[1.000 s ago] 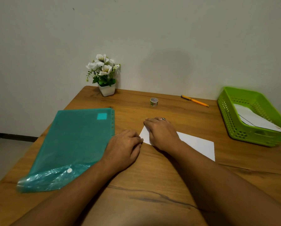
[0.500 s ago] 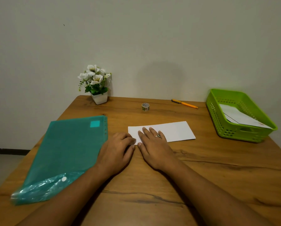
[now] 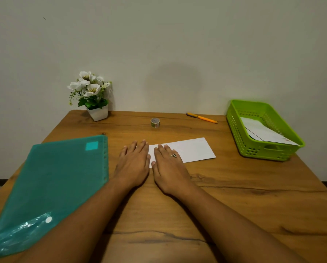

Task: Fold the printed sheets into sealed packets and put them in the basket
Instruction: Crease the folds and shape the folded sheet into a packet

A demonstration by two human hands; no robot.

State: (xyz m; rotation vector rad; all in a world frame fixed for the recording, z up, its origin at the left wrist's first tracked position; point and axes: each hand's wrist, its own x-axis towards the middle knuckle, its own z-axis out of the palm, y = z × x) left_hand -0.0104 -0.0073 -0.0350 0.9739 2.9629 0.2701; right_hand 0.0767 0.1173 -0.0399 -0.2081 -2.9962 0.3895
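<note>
Now both hands lie flat, palms down, side by side and almost touching, with the fingers straight and nothing gripped. The right hand (image 3: 169,168) presses on the left end of the folded white sheet (image 3: 193,149). The left hand (image 3: 133,164) rests just at that end's edge, and I cannot tell whether it overlaps the paper or only the wooden table (image 3: 234,196).

The sheet lies flat with its long axis running left to right. From the hands it stretches away to the right, its free end pointing toward the green basket (image 3: 261,150) at the table's right side, well apart. The right hand is therefore the nearer one, both to the uncovered length of paper and to the basket, which already holds white packets (image 3: 263,132).

Sealing looks like the step ahead: the small tape roll (image 3: 155,122) stands straight beyond the fingertips, near the wall. An orange pen (image 3: 202,118) lies further right, a potted flower (image 3: 94,95) sits in the far left corner, and a teal plastic folder (image 3: 64,177) lies beside the left forearm.
</note>
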